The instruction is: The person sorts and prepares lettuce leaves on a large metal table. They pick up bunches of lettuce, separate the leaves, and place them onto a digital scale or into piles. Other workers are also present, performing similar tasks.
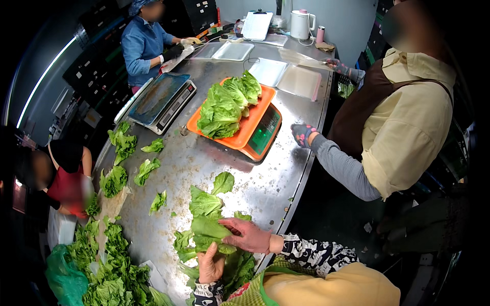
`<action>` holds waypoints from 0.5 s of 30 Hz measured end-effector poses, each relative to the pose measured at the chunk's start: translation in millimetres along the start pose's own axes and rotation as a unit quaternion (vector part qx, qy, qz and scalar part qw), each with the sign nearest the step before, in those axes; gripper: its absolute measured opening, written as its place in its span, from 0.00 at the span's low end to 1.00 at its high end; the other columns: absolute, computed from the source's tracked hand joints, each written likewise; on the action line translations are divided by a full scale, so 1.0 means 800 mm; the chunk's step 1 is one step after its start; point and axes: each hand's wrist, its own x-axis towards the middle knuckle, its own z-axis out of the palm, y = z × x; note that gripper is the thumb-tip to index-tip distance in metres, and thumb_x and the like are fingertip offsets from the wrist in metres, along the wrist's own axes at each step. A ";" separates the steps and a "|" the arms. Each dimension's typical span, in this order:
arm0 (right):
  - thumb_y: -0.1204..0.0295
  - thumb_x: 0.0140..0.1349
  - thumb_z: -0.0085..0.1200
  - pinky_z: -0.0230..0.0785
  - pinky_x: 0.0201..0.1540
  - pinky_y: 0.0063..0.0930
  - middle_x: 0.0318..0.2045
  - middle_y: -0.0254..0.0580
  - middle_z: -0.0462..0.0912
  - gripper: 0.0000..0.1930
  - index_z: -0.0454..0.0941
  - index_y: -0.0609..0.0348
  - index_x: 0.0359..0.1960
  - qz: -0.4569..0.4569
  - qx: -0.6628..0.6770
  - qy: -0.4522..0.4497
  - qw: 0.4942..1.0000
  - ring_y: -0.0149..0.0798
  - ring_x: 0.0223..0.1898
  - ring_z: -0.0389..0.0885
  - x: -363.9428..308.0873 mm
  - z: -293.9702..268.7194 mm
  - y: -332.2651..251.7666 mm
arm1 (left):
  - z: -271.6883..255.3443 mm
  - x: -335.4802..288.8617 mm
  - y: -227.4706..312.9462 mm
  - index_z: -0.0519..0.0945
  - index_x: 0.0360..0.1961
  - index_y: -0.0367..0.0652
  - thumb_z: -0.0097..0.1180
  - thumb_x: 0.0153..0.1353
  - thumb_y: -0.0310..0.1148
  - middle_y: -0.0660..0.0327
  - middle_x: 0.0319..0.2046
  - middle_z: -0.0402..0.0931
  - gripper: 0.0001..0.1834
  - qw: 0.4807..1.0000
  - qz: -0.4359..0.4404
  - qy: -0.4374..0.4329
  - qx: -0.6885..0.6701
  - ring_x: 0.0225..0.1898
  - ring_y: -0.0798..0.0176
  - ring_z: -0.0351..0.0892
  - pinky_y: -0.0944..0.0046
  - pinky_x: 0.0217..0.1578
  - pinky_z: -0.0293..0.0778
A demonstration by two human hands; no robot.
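Near the front of the metal table, my left hand [210, 263] is bare and closed on the lower edge of a broad green lettuce leaf [208, 230]. My right hand [248, 235], in a pink glove, grips the right side of the same leaf, its fingers lying over it. More loose lettuce leaves [205, 203] lie just beyond my hands. Below them a darker bunch of lettuce [237, 270] sits against my apron, partly hidden by my hands.
Lettuce heads [232, 104] fill an orange scale [255, 136]; another scale [161, 99] stands left. A lettuce pile [109, 275] and green plastic bag [66, 273] are at lower left. Co-workers stand at the left, the far left and the right [403, 122]. A white kettle [302, 24] stands at the back.
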 end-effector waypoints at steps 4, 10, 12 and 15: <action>0.60 0.73 0.47 0.66 0.54 0.25 0.52 0.36 0.73 0.25 0.64 0.65 0.64 0.076 0.100 0.037 0.991 0.29 0.52 0.72 -0.002 -0.004 -0.025 | 0.014 -0.008 0.004 0.66 0.62 0.38 0.60 0.61 0.25 0.51 0.56 0.73 0.29 1.000 0.005 -0.020 -0.022 0.56 0.51 0.75 0.48 0.56 0.73; 0.61 0.73 0.47 0.64 0.47 0.19 0.51 0.30 0.72 0.24 0.66 0.64 0.63 0.101 0.233 0.048 0.966 0.22 0.45 0.69 -0.005 -0.011 -0.017 | -0.004 0.001 -0.005 0.64 0.62 0.26 0.58 0.62 0.29 0.43 0.65 0.62 0.30 0.997 -0.014 -0.014 -0.078 0.69 0.49 0.60 0.53 0.72 0.52; 0.64 0.72 0.50 0.64 0.53 0.21 0.52 0.32 0.72 0.24 0.65 0.65 0.64 0.083 0.226 0.053 0.969 0.25 0.50 0.69 -0.006 -0.009 -0.020 | -0.004 -0.002 -0.007 0.66 0.60 0.26 0.56 0.63 0.30 0.42 0.63 0.64 0.27 0.998 -0.004 -0.006 -0.065 0.67 0.49 0.62 0.54 0.72 0.53; 0.65 0.71 0.52 0.63 0.57 0.22 0.53 0.36 0.73 0.24 0.65 0.66 0.63 0.044 0.176 0.066 0.981 0.27 0.54 0.70 0.001 -0.002 -0.020 | -0.008 -0.002 -0.008 0.69 0.58 0.28 0.56 0.64 0.31 0.46 0.60 0.68 0.24 0.998 0.001 0.010 -0.065 0.64 0.51 0.66 0.53 0.69 0.57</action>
